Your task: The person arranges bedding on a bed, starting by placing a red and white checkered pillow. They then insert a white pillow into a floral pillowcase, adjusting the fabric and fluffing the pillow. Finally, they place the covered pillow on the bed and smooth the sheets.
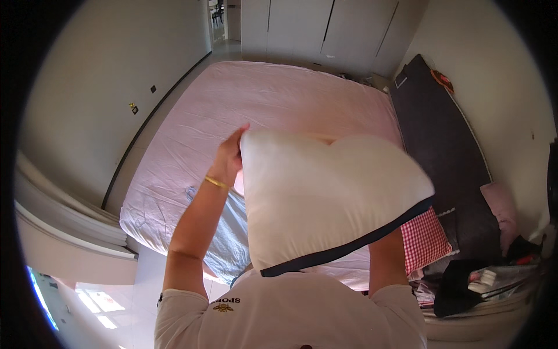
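Note:
A white pillow (pixel 322 196) with a dark blue edge band is raised in front of my chest, above the bed. My left hand (pixel 231 150) grips its upper left edge, with a gold bracelet on the wrist. My right forearm passes behind the pillow's lower right side, and the pillow hides my right hand. Beneath is a bed with a pink fitted sheet (pixel 270 91), wrinkled in places. Light blue cloth (pixel 229 237) lies on the bed's near side, partly covered by my left arm and the pillow.
A dark grey padded headboard (pixel 440 126) stands along the right. Beside it are a red-and-white checked cushion (pixel 425 240), a pink pillow (pixel 501 209) and a black bag-like item (pixel 457 288). Grey wardrobe doors (pixel 296 30) stand beyond the bed; a curtain (pixel 65 209) hangs at left.

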`<state>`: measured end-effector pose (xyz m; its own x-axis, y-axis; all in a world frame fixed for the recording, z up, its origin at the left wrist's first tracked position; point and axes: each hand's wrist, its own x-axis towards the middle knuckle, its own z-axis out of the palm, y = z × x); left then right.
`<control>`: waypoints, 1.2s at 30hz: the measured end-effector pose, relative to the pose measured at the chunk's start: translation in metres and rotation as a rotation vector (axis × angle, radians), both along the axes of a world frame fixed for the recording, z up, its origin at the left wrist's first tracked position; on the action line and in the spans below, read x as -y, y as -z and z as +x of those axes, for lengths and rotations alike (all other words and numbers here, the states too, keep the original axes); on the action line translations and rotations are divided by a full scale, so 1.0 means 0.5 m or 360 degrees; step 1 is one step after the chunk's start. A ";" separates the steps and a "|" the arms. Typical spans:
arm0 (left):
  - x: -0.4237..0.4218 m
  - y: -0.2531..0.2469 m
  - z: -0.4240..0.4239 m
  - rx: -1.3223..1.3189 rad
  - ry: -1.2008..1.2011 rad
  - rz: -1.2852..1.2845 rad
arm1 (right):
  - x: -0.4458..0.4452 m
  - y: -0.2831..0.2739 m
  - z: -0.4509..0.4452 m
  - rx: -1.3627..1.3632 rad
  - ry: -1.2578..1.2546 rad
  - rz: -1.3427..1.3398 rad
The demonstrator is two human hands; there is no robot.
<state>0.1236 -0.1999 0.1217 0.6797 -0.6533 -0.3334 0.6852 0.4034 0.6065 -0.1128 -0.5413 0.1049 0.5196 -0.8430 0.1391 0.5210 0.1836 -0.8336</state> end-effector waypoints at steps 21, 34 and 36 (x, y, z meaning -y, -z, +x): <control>0.027 -0.191 -0.082 0.1030 0.0004 0.0204 | 0.167 -0.036 -0.016 -0.0323 -0.0113 0.0194; 0.074 -0.172 -0.285 0.1577 0.0118 0.0156 | -0.087 -0.281 -0.109 -0.0565 0.0807 -0.2579; 0.056 -0.158 -0.273 0.1860 0.0073 0.0344 | -0.114 -0.315 -0.116 -0.1277 0.0534 -0.3181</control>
